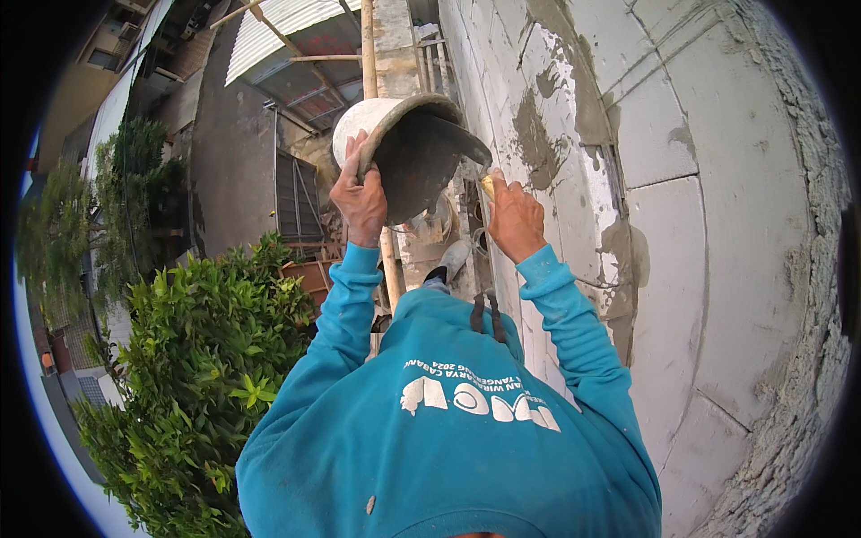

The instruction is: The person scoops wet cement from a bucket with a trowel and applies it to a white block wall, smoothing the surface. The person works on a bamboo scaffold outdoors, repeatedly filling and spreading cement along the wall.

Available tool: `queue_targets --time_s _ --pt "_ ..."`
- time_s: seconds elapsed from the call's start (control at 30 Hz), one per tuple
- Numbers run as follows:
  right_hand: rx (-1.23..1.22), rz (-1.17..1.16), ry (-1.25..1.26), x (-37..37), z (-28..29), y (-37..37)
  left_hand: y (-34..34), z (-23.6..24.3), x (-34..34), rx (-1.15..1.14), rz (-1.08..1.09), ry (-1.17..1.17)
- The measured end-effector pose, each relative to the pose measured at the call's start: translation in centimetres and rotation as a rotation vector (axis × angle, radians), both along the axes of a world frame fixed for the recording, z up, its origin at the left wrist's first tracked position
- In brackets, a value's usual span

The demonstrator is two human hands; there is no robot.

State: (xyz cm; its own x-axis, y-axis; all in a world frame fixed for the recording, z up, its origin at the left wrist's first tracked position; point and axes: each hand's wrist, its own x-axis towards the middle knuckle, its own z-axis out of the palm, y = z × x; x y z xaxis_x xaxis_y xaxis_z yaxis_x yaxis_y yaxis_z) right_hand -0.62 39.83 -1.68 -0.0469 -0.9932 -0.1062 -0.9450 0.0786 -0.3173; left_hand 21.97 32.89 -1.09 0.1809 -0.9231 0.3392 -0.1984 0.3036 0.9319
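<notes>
My left hand (360, 204) grips the rim of a white bucket (359, 121), tipped on its side with its mouth toward me. Grey wet-looking mortar (405, 170) coats the inside. My right hand (517, 220) is closed around the yellow handle of a trowel (487, 186). The trowel's grey blade reaches left to the bucket's mouth, against or just inside its upper right rim; I cannot tell whether it touches. To the right of my right hand stands a wall of pale blocks (659, 134), with grey mortar smears and patches beside the joints.
Bamboo poles (369, 54) rise ahead and run down behind the bucket. My shoe (456, 257) stands on a narrow ledge, with ground far below. A leafy green tree (197, 359) fills the lower left. A corrugated roof (287, 31) lies beyond. Rough mortar edges the wall at far right.
</notes>
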Motion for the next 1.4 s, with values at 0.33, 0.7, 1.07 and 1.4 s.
queue_targets --time_s 0.33,0.7,1.07,1.4 --pt "-0.009 0.019 -0.171 4.0 1.6 -0.1 -0.4 -0.8 -2.0 -0.108 0.035 -0.077" --pt "-0.129 0.141 0.079 1.7 5.1 -2.0 -3.2 2.4 -1.5 -0.120 -0.065 0.021" --pt "-0.277 0.004 0.306 1.4 2.2 -1.8 -4.4 4.8 -1.4 -0.043 -0.121 0.088" --pt "-0.351 -0.038 0.213 1.2 1.7 -3.4 -5.1 4.4 -2.4 -0.131 -0.115 0.027"
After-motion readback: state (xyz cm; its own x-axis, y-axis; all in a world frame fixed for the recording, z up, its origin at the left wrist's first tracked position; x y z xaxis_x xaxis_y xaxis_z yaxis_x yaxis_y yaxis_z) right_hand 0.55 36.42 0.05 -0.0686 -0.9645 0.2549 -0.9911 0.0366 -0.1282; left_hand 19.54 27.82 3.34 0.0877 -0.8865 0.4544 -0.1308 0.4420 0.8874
